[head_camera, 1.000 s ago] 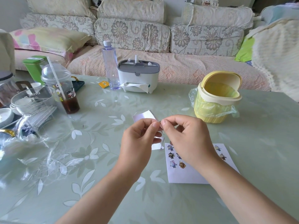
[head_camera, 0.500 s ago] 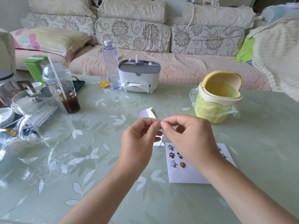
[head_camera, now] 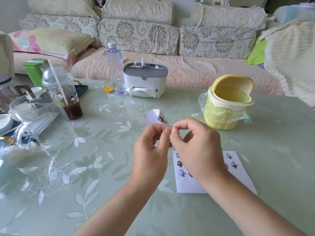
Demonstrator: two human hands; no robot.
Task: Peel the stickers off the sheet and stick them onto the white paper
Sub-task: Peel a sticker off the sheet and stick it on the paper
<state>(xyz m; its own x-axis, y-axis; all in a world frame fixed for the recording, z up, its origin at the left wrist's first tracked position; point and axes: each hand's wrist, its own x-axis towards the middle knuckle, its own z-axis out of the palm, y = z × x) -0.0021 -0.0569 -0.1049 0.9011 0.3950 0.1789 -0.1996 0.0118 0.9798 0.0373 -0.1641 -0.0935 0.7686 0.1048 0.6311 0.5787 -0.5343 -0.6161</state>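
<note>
Both hands are up over the counter (head_camera: 110, 193), approx. mid-frame, working one small piece. My left hand (head_camera: 150, 150) pinches the sticker sheet (head_camera: 152, 117) btw thumb and forefinger near its lower edge. The sheet is clear of the counter, curled, white back toward the sofa side, w/ one dark sticker (head_camera: 162, 119) showing on its right part. My right hand (head_camera: 196, 147) has thumb and forefinger tips pressed together at the sheet's lower right corner, other fingers curled loosely. Can't tell if it has a sticker edge or just the backing, as it's too small.

The white paper (head_camera: 185, 186) lies flat on the counter below and right of the hands, partly under my right wrist and forearm. Several stickers are on it: a blue one (head_camera: 181, 172) and a dark one (head_camera: 179, 163) on the left, two more (head_camera: 234, 165) on the right, and the middle is hidden by the arm.

Beyond: a yellow bin (head_camera: 226, 106) w/ liner bag and lid tipped open, right of centre. A white-grey tissue box (head_camera: 144, 80) sits at the far edge, w/ a clear bottle (head_camera: 115, 68) just beside it. At left there's a lidded cup (head_camera: 68, 94) w/ straw and dark drink, a glass jug (head_camera: 39, 120) and a green tin (head_camera: 34, 68). A floral sofa (head_camera: 187, 70) is behind.
</note>
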